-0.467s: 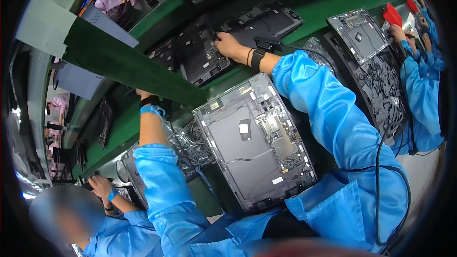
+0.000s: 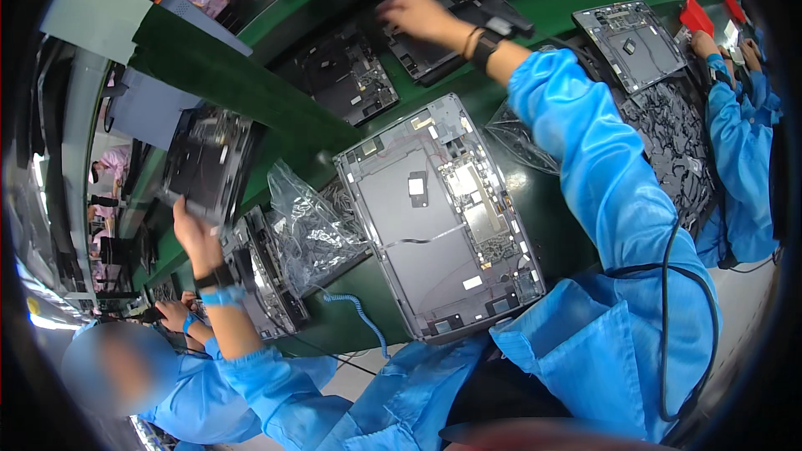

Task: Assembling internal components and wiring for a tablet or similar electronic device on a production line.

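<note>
My left hand (image 2: pixel 196 238) grips the near edge of an opened laptop chassis (image 2: pixel 209 159), which is tilted and slightly blurred, left of the green post. My right hand (image 2: pixel 420 18) is raised at the back with its fingers loosely apart and smeared by motion. Nothing shows in it. Below and beside it lies a dark open chassis (image 2: pixel 422 54); another dark chassis (image 2: pixel 347 75) lies to its left. Right in front of me rests a larger grey laptop chassis (image 2: pixel 409 255) with an exposed circuit board (image 2: pixel 484 213) and a loose ribbon cable (image 2: pixel 418 240).
A green post (image 2: pixel 225 75) slants across the bench. Clear plastic bags (image 2: pixel 305 225) and a coiled blue cord (image 2: pixel 359 317) lie left of the large chassis. On the right, another chassis (image 2: pixel 631 42) sits by a heap of dark parts (image 2: pixel 668 150). Co-workers sit on both sides.
My left hand has come from behind the post, leftward and nearer, with the laptop chassis. My right hand has left the dark chassis and lifted farther back. My view has shifted slightly.
</note>
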### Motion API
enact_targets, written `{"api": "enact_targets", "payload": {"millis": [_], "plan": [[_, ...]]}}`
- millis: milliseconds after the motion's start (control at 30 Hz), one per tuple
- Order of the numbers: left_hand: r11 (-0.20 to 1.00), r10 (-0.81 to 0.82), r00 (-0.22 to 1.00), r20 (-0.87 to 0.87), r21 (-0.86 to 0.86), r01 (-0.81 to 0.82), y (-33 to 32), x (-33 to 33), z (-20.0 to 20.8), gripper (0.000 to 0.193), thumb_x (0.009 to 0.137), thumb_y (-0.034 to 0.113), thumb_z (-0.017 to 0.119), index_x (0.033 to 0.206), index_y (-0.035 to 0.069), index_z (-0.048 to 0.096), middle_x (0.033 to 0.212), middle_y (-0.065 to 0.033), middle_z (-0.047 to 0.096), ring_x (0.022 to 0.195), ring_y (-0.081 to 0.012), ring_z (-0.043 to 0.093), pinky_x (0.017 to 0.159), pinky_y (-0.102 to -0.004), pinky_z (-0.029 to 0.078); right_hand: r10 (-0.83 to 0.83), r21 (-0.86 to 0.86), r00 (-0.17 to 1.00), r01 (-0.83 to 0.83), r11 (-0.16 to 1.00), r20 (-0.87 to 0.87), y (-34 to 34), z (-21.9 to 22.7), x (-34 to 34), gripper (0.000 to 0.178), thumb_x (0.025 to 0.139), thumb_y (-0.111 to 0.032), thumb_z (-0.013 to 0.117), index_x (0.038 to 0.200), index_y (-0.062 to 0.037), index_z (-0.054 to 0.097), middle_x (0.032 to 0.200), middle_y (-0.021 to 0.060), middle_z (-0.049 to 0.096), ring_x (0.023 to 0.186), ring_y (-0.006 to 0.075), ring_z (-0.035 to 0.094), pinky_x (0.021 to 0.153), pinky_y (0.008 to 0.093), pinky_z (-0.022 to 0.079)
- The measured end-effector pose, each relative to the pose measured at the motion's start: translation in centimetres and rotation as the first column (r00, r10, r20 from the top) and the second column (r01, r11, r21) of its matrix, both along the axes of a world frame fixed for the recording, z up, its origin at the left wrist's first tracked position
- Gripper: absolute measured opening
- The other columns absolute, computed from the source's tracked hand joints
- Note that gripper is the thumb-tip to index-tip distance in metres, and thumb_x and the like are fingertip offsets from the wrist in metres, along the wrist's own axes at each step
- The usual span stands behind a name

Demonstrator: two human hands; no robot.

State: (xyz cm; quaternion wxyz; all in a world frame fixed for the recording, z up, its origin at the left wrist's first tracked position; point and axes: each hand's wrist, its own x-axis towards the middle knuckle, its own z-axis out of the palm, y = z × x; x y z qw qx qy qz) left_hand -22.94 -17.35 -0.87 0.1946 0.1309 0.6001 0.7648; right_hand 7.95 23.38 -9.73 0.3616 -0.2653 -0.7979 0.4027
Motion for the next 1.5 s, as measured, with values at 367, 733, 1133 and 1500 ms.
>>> {"api": "enact_targets", "payload": {"millis": [367,733,1133,1500], "plan": [[1.000,0.010,0.952,0.306,-0.026,-0.002,-11.6,25.7,0.8,0.044,0.091,0.034,0.049,0.121,0.002,0.054,0.105,-0.0092,0.062,0.090,-0.0204,0.062,0.078,-0.0303,0.051,-0.428,0.111,0.646,0.471,0.875,0.632,7.7,-4.1,13.8,0.060,0.069,-0.040,0.075,0.105,0.0063,0.064,0.107,0.0262,0.064,0.103,0.0375,0.061,0.088,0.0405,0.048],[0.755,-0.655,0.748,0.108,0.067,0.652,-2.5,27.2,-1.2,0.044,0.096,0.016,0.050,0.135,-0.003,0.040,0.124,-0.0111,0.055,0.112,-0.0169,0.053,0.096,-0.0300,0.042,-0.197,-0.741,0.980,0.147,0.655,0.020,5.0,-2.0,14.9,0.021,0.081,-0.018,0.065,0.094,-0.0014,0.064,0.087,0.0081,0.066,0.081,0.0210,0.063,0.075,0.0371,0.048],[0.667,-0.744,0.627,-0.229,-0.309,0.678,-4.8,25.7,0.2,0.063,0.094,0.010,0.049,0.146,-0.005,0.018,0.150,-0.0189,0.026,0.140,-0.0250,0.025,0.113,-0.0381,0.022,-0.258,-0.709,0.833,-0.208,0.674,-0.490,-7.2,5.1,16.8,0.008,0.086,-0.017,0.060,0.086,-0.0091,0.062,0.082,0.0008,0.065,0.075,0.0125,0.061,0.069,0.0283,0.049],[0.547,-0.824,0.565,0.040,0.316,0.775,6.1,31.6,4.1,0.039,0.097,0.026,0.051,0.118,-0.006,0.051,0.124,-0.0201,0.053,0.109,-0.0274,0.055,0.094,-0.0421,0.046,-0.276,-0.497,0.638,-0.194,0.846,-0.719,-31.8,11.5,17.9,0.037,0.097,-0.027,0.048,0.126,-0.0035,0.047,0.119,0.0074,0.058,0.108,0.0190,0.058,0.094,0.0338,0.045]]}}
